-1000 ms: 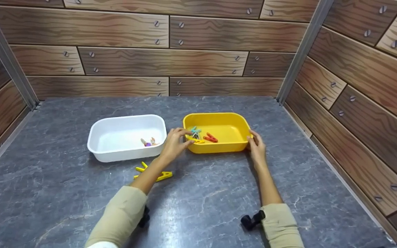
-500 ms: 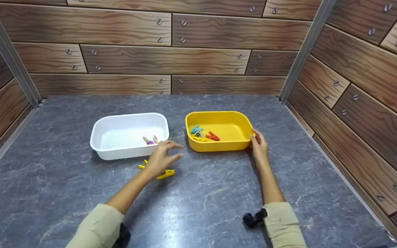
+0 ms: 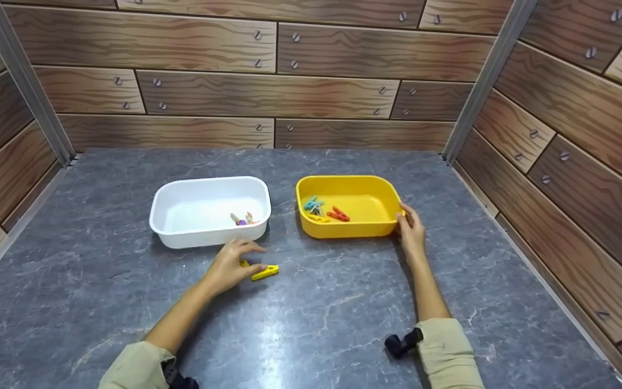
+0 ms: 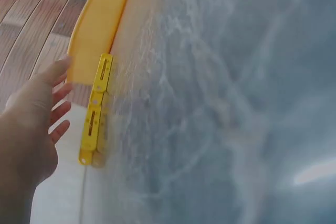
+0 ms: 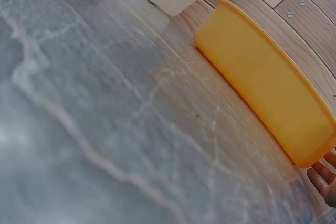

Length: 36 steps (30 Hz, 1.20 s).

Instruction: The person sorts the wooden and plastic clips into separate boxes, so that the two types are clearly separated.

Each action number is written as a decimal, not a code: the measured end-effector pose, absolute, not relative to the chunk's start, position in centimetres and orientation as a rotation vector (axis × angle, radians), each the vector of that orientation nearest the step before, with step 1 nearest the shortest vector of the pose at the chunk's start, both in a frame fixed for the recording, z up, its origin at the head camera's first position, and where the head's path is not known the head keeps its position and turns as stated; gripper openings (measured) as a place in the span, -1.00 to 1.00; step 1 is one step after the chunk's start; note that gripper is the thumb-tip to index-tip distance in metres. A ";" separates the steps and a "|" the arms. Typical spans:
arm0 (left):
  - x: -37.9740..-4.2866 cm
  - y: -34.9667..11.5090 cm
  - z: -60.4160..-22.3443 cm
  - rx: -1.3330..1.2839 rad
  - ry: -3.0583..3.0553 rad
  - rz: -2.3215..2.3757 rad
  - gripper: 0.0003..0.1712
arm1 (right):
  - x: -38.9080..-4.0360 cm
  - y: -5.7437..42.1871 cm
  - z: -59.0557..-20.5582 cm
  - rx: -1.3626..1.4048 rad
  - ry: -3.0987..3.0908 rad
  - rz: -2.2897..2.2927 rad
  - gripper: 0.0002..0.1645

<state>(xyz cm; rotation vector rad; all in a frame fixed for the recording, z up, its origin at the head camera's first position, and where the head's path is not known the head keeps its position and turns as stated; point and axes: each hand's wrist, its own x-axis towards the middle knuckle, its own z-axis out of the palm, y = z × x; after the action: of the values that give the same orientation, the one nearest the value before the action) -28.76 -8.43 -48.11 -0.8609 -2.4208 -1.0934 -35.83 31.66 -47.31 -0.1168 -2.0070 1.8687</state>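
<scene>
My left hand (image 3: 228, 267) hovers over the yellow clothespins (image 3: 265, 272) on the table, thumb and fingers spread apart with nothing between them. In the left wrist view two yellow clothespins (image 4: 91, 129) lie end to end just beyond the fingers (image 4: 59, 113). My right hand (image 3: 412, 235) holds the right end of the yellow tub (image 3: 349, 230) by its rim; its fingers (image 5: 318, 178) show at the tub's lower corner in the right wrist view. Inside that tub lie red clothespins (image 3: 338, 214), blue ones (image 3: 311, 202) and a yellow one (image 3: 318, 218).
A white tub (image 3: 203, 240) stands left of the yellow one, with a few small wooden-looking clips (image 3: 243, 220), one with purple, in its front right corner. Wood-patterned walls (image 3: 208, 97) enclose the grey marbled table (image 3: 332, 324) at the back and sides.
My left hand has let go of a yellow clothespin in the yellow tub and moved left and toward me, over the yellow clothespins on the table. The right hand stays at the tub.
</scene>
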 end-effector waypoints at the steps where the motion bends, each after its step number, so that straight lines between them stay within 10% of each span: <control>1: -28.7 -8.7 -48.4 -0.883 -2.425 -1.070 -0.66 | -35.8 31.7 -47.4 -0.118 -2.013 1.867 -0.55; 36: -28.5 -8.6 -47.9 -0.999 -2.505 -0.811 -0.65 | -35.7 31.7 -47.1 -0.110 -2.009 1.902 -0.55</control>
<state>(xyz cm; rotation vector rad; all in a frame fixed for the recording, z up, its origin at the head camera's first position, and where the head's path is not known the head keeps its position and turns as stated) -28.50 -8.65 -47.89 -0.9987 -2.5048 -0.8105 -35.75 31.74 -47.14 -0.1096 -2.0091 1.9021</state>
